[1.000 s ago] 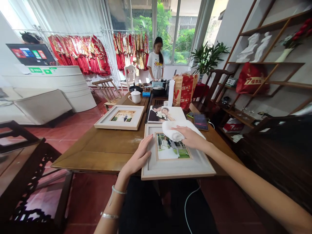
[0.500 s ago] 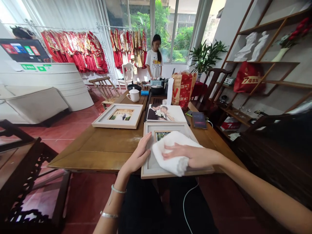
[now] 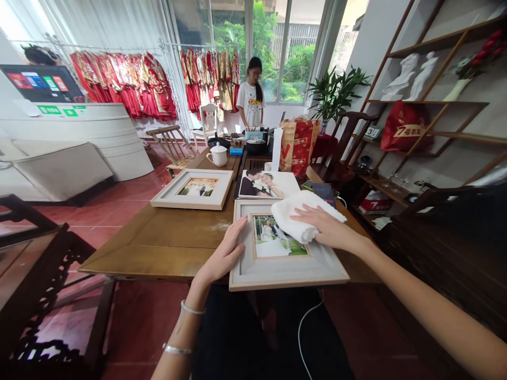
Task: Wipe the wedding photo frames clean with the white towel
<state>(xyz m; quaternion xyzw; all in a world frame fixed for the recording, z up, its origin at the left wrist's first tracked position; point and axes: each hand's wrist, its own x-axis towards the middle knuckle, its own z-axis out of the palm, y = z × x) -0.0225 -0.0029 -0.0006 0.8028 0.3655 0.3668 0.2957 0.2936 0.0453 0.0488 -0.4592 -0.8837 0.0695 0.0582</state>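
A picture frame (image 3: 291,274) with a pale mat lies at the near edge of the wooden table, holding a wedding photo (image 3: 273,244). Along its left edge rests my left hand (image 3: 225,245), fingers stretched out and thumb apart, touching the rim. My right hand (image 3: 322,224) presses a folded white cloth (image 3: 289,211) with its fingers spread over it. The cloth covers the frame's upper right part and a corner of the photo. Farther left lies a second picture frame (image 3: 168,195) with a photo in it, face up.
Behind the near frame lies a large photo print (image 3: 285,184). Around it are a dark phone (image 3: 325,191), a red and tan paper bag (image 3: 299,148) and a white lidded mug (image 3: 217,154). A person (image 3: 251,100) stands at the table's far end. A white cable (image 3: 300,327) hangs at the front.
My right hand and the white cloth have moved up and to the right across the frame, uncovering most of the photo. My left hand has stayed at the left edge.
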